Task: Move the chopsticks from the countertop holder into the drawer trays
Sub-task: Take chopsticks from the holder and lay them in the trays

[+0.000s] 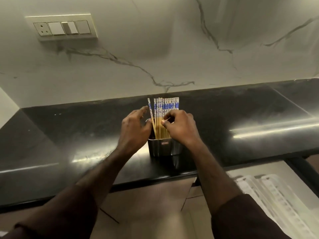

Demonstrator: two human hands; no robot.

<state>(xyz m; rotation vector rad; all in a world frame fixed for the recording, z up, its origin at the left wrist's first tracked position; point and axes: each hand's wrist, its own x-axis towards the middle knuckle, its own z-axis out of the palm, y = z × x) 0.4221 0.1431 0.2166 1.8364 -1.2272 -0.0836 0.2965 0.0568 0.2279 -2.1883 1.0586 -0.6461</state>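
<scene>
Several wooden chopsticks [164, 109] with blue-and-white patterned tops stand upright in a shiny metal holder [164, 147] on the black countertop [69, 131]. My left hand [134, 125] rests against the holder's left side, fingers spread next to one chopstick that leans left. My right hand [179, 126] pinches the chopstick shafts just above the holder's rim with thumb and fingers. At the lower right, white drawer trays [269, 200] lie in an open drawer below the counter edge.
A marble-patterned wall [155, 49] rises behind the counter, with a switch panel [62, 28] at the upper left. Wooden cabinet fronts [155, 204] sit under the counter edge. The drawer's dark frame [300, 169] runs along the right.
</scene>
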